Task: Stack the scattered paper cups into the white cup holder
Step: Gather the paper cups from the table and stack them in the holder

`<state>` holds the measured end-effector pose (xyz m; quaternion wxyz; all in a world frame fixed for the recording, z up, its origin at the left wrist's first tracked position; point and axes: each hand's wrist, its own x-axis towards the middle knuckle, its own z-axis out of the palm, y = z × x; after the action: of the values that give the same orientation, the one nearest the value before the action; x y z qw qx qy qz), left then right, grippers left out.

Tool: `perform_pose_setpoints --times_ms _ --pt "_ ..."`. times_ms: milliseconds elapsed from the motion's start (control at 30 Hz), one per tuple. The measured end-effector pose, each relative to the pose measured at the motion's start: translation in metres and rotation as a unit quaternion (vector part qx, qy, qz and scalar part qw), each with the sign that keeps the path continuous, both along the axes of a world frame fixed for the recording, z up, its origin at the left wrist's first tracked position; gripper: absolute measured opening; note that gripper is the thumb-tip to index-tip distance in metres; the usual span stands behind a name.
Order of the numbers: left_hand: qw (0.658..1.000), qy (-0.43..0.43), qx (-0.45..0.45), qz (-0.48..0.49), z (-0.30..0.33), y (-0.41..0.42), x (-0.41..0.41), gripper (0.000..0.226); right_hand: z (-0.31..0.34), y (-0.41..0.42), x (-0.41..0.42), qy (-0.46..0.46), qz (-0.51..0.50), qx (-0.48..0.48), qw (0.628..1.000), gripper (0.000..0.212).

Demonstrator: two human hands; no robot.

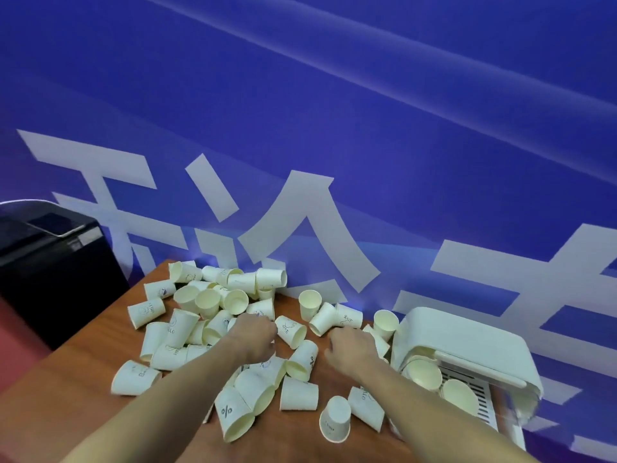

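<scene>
Paper cups (pixel 213 305) lie all over the brown worktop (pixel 66 389), most at ten o'clock. The left hand (pixel 255 335) and right hand (pixel 350 349) are curled among them; I cannot tell if they hold any. The white cup holder (pixel 467 342) sits at three o'clock, by the edge. Next, grab one cup.

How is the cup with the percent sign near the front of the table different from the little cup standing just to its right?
The percent-sign cup lies tipped on its side, open mouth towards the camera; the little cup stands upside down, base up. The first leans against other cups; the second stands apart on the wooden table. One shows a bold percent mark, the other small blurred print. Both are pale paper cups, and neither hand touches them.
</scene>
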<state>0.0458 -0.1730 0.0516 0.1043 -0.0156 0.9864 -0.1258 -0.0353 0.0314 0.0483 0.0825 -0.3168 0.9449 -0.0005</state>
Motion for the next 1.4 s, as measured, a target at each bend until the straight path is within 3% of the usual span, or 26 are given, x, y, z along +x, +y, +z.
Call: perform_pose_setpoints --times_ms 433,567,700,933,1100,1200,1400 --pt "0.993 -0.087 0.068 0.039 -0.069 -0.059 0.057 0.021 -0.064 -0.079 0.050 -0.090 0.033 0.041 0.995 0.022" --pt "0.987 -0.129 0.082 0.055 -0.095 -0.070 0.081 0.029 -0.093 -0.095 0.068 -0.131 0.023 0.048 0.990 0.023" --pt "0.983 -0.132 0.110 0.058 -0.118 -0.076 0.096 0.054 -0.115 -0.109 0.076 -0.185 -0.030 0.036 0.982 0.028" --pt "0.975 -0.168 0.141 0.048 -0.131 -0.078 0.096 0.069 -0.133 -0.122 0.076 -0.276 -0.180 -0.007 0.944 0.047" --pt "0.972 -0.169 0.160 0.031 -0.131 -0.072 0.089 0.066 -0.142 -0.128 0.069 -0.363 -0.261 -0.095 0.890 0.031" --pt "0.973 -0.159 0.164 0.023 -0.133 -0.073 0.086 0.060 -0.138 -0.128 0.069 -0.361 -0.272 -0.125 0.883 0.019" --pt "0.973 -0.164 0.160 0.008 -0.126 -0.077 0.083 0.038 -0.122 -0.129 0.064 -0.351 -0.252 -0.139 0.891 0.015"
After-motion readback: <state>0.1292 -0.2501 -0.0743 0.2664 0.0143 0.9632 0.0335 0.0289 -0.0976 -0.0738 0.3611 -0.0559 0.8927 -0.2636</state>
